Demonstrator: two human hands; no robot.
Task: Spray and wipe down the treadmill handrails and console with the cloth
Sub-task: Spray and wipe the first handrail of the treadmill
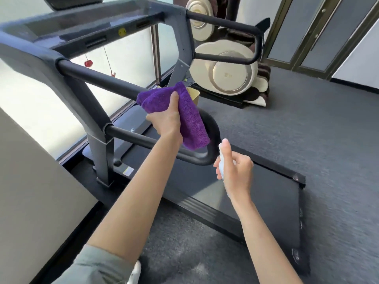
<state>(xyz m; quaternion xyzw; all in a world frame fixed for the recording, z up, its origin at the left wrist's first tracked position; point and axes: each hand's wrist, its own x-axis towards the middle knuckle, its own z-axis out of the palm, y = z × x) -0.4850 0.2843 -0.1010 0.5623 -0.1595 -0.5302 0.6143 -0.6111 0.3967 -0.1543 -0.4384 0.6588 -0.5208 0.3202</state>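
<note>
We see our left hand [166, 121] raised to the near handrail [98, 79] of the treadmill [266, 193], gripping a folded purple cloth [189, 117]; the thumb lies on the outer face of the cloth and the other fingers are hidden behind it, so the cloth is pinched between thumb and fingers. The cloth sits against the upper bar of the handrail, just before the bar curves down into its rounded end, and its lower half hangs over that curve

Our right hand [235, 171] is lower and to the right, just beside the bend of the handrail loop, curled around a small pale spray bottle [221, 167]. 1 finger rests on top of the bottle's head and the remaining fingers wrap its body; the nozzle faces the rounded end of the rail. We cannot tell whether any spray is coming out

The console [71, 27] runs across the top left, dark grey with a yellow sticker [122, 32] on its underside. The far handrail [235, 25] loops out at the upper right, well apart from both hands. The black running belt lies beneath our forearms on a grey carpet [317, 130]. Behind the treadmill stands a cream-coloured machine with round housings [225, 72], and a red ornament [88, 63] hangs by the bright window on the left
</note>
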